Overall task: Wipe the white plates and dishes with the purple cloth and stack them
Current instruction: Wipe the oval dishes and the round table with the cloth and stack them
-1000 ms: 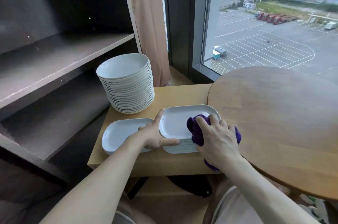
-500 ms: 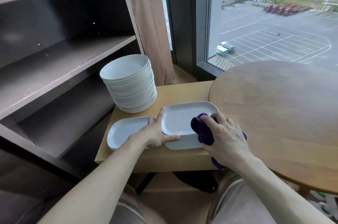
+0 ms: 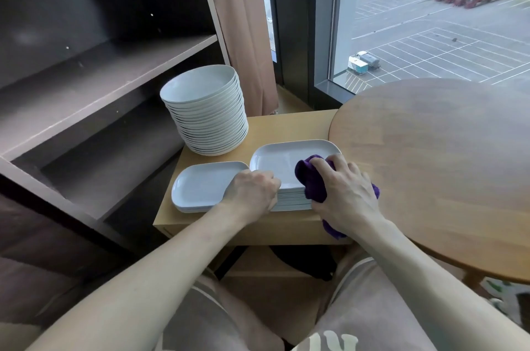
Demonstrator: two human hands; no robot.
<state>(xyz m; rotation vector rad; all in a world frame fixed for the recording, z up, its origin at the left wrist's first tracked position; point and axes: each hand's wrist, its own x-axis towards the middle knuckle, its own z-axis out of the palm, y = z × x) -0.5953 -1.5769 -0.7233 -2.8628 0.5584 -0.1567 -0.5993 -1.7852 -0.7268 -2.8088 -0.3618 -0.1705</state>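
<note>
A stack of white rectangular dishes (image 3: 282, 160) stands on the small wooden side table (image 3: 289, 124). My left hand (image 3: 252, 193) has its fingers curled round the stack's near-left corner, at the upper dishes. My right hand (image 3: 348, 195) grips the purple cloth (image 3: 311, 178) and presses it on the top dish's near-right corner; part of the cloth hangs below my palm. Left of this stack lies a low stack of smaller white rectangular dishes (image 3: 200, 187). A tall stack of round white plates (image 3: 205, 109) stands behind them.
A dark open shelf unit (image 3: 100, 69) stands close on the left. A round wooden table (image 3: 447, 167) overlaps the side table's right edge. A curtain (image 3: 243, 29) and a window (image 3: 430, 21) are behind. My knees are below the side table.
My left hand's spread thumb and finger have curled in at the stack's near-left corner. My right hand with the cloth has stayed at the near-right corner.
</note>
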